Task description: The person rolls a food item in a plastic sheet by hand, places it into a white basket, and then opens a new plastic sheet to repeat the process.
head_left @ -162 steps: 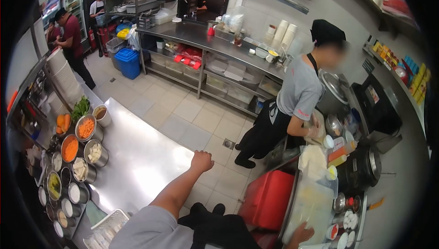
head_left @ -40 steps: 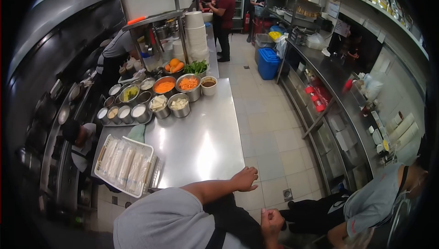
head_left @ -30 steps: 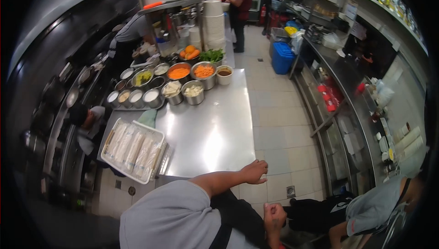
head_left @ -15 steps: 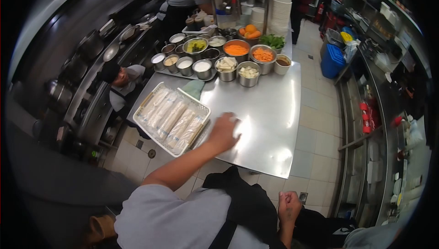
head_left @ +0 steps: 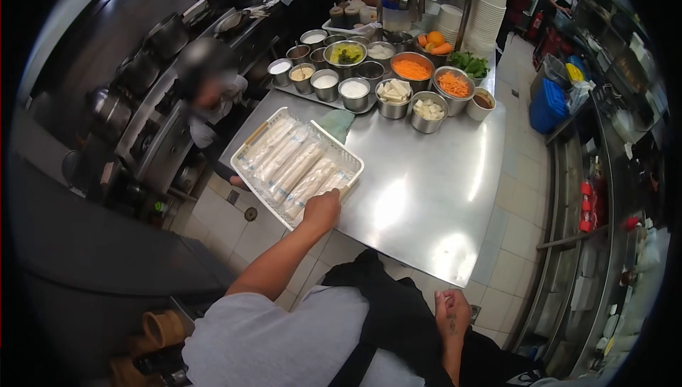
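Head view: my left hand (head_left: 322, 209), one, at the near right corner of a white basket (head_left: 356, 160), fingers bent; whether they pinch the basket or a pack, I cannot tell. White basket: left end of the steel table (head_left: 433, 188), seemingly overhanging its edge, filled with wrapped packs (head_left: 293, 163). My right hand (head_left: 452, 309): well apart, fingers curled in. Risk: a one-handed tug could tip the load floorward.

White basket (head_left: 339, 144), pale green cloth (head_left: 337, 124)
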### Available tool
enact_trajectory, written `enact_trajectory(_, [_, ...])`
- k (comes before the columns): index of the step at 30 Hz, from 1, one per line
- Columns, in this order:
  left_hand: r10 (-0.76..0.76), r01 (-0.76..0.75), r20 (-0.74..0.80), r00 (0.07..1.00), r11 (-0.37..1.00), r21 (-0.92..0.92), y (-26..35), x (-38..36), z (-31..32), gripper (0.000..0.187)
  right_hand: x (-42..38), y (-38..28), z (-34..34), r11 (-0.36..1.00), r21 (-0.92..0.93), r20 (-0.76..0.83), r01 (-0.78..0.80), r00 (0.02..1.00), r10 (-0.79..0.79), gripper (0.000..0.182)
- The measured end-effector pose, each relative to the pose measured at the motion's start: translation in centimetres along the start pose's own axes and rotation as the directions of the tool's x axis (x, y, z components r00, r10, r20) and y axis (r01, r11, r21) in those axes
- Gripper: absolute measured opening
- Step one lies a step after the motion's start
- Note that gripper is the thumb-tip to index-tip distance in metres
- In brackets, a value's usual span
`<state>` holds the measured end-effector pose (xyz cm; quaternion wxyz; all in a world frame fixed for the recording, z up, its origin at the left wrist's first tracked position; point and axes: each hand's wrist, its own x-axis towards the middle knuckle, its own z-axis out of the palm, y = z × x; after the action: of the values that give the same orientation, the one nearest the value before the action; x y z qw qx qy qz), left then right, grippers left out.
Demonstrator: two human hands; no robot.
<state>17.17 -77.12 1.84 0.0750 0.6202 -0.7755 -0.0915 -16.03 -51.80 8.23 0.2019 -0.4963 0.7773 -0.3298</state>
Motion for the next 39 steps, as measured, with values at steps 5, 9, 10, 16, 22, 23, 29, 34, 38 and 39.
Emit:
enact_trajectory(5, [-0.023,0.021,-0.058,0.998,0.999,-0.036,0.8,1.7,0.6,0.014,0.2,-0.5,0.3,1.0,-0.008,0.036,-0.005,0.999,0.005,0.021])
enact_trajectory(9, [-0.064,0.06,-0.045,0.997,0.994,-0.086,1.7,3.1,0.3,0.014,0.2,-0.1,0.3,0.999,-0.041,0.036,0.006,0.999,-0.004,0.02])
enact_trajectory(10, [-0.08,0.078,-0.022,0.997,0.991,-0.106,1.9,3.3,0.0,0.017,0.2,0.0,0.4,0.999,-0.046,0.034,-0.011,0.999,0.012,0.02])
enact_trajectory(16, [-0.137,0.128,-0.023,0.99,0.964,-0.234,1.8,2.5,-3.6,0.036,0.2,0.6,0.8,0.998,-0.045,0.071,-0.048,0.996,0.051,0.019])
enact_trajectory(22, [-0.254,0.259,-0.187,0.949,0.966,0.002,-5.3,1.9,-4.9,0.04,0.6,-0.3,0.8,0.999,-0.045,0.079,-0.03,0.996,0.033,0.02])
enact_trajectory(23, [-0.332,0.343,-0.129,0.935,0.936,0.075,-6.2,1.7,-5.1,0.041,0.6,-0.3,1.0,0.999,-0.043,0.078,-0.029,0.996,0.032,0.02])
enact_trajectory(29, [-0.362,0.369,-0.13,0.923,0.929,0.033,-8.5,1.3,-5.1,0.055,0.9,-0.2,1.4,0.997,-0.072,0.108,-0.031,0.993,0.039,0.02])
enact_trajectory(34, [-0.348,0.354,-0.119,0.93,0.934,0.037,-8.6,1.4,-4.8,0.05,1.2,-0.7,1.6,0.994,-0.092,0.138,-0.053,0.988,0.066,0.021])
enact_trajectory(38, [-0.296,0.301,-0.157,0.942,0.954,0.008,-8.7,1.3,-4.6,0.052,1.1,-0.6,1.7,0.991,-0.117,0.146,-0.064,0.986,0.081,0.021])
enact_trajectory(39, [-0.282,0.287,-0.167,0.945,0.958,0.006,-8.7,1.3,-4.6,0.052,1.0,-0.5,1.7,0.991,-0.115,0.142,-0.067,0.986,0.083,0.022])
